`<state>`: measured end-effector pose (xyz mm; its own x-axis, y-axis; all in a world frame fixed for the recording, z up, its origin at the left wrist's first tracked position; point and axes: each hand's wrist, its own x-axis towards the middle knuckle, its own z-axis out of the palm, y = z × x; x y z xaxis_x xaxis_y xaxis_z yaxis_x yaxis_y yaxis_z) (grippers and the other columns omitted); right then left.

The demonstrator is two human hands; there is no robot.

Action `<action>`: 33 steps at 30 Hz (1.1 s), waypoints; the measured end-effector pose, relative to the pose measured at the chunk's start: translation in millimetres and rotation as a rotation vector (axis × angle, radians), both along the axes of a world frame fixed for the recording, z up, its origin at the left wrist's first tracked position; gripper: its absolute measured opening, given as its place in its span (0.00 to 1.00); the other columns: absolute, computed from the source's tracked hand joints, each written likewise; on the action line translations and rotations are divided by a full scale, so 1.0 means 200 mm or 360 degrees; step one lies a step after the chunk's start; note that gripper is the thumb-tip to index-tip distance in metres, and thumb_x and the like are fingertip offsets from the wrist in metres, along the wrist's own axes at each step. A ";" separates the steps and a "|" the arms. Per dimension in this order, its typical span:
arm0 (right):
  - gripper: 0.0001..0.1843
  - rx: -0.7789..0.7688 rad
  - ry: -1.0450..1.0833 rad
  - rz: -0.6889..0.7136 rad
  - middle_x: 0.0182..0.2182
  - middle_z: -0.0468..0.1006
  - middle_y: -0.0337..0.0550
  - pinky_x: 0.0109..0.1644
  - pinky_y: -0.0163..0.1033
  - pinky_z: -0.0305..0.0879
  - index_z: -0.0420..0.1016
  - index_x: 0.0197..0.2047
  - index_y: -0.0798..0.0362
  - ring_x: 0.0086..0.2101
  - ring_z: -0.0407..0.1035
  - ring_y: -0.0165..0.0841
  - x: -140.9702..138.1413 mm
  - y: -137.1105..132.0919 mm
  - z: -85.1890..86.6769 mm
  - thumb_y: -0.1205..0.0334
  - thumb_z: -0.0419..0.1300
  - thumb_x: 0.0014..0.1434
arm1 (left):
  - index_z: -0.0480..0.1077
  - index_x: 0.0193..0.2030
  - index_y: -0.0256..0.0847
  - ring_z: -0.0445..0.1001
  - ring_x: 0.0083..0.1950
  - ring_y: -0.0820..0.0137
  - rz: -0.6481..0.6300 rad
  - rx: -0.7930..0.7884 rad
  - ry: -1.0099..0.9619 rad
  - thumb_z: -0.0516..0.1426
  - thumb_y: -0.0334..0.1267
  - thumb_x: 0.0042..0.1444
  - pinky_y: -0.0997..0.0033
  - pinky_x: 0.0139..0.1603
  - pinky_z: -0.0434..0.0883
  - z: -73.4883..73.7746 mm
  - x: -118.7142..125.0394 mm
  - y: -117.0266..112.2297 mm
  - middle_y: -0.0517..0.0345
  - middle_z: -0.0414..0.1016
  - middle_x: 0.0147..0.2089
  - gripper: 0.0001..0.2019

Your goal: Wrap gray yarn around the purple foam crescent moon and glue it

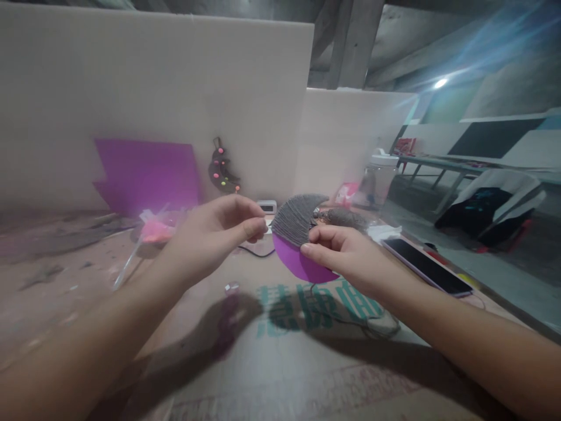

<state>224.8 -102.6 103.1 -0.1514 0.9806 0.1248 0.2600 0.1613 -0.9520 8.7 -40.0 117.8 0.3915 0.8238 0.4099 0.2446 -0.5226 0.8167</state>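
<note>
Between the thumb and fingers of my right hand (335,248) is a purple crescent cutout (302,257), raised above the table. Grey yarn (295,219) is wound closely round its upper part, while the lower part shows bare purple. My left hand (232,225) is closed in a pinch just left of the crescent; whatever its fingertips hold is too small to make out. Behind my right hand lies a bundle of grey yarn (348,218). A loose yarn tangle (383,324) rests on the cardboard below my right forearm.
Purple sheets (149,175) lean against the white panel (153,88), near a dark crescent ornament (222,169) with coloured dots. Pink material in plastic (158,229) sits at left. To the right are a phone (427,266), a clear bottle (380,181) and a draped chair (491,199).
</note>
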 end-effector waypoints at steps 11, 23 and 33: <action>0.15 0.0062 -0.0066 0.0051 0.24 0.62 0.34 0.27 0.33 0.47 0.65 0.28 0.53 0.24 0.54 0.24 0.03 0.02 -0.01 0.52 0.61 0.55 | 0.67 0.49 0.43 0.66 0.27 0.74 -0.0028 0.0093 -0.0095 0.55 0.41 0.60 0.74 0.28 0.64 -0.01 -0.01 0.00 0.63 0.66 0.28 0.11; 0.15 0.0047 -0.0182 0.0035 0.22 0.62 0.34 0.26 0.33 0.48 0.66 0.28 0.53 0.23 0.55 0.25 0.02 0.00 0.00 0.51 0.62 0.54 | 0.73 0.30 0.39 0.72 0.30 0.71 -0.0425 -0.0205 0.0191 0.55 0.48 0.59 0.72 0.33 0.69 -0.07 0.08 -0.04 0.57 0.75 0.28 0.15; 0.11 0.0213 -0.0160 0.0054 0.27 0.69 0.39 0.28 0.33 0.56 0.74 0.32 0.54 0.27 0.61 0.27 0.05 0.02 0.01 0.54 0.60 0.56 | 0.73 0.27 0.41 0.74 0.30 0.69 -0.0358 -0.0151 0.0194 0.56 0.48 0.58 0.70 0.34 0.71 -0.04 0.05 -0.04 0.58 0.76 0.27 0.14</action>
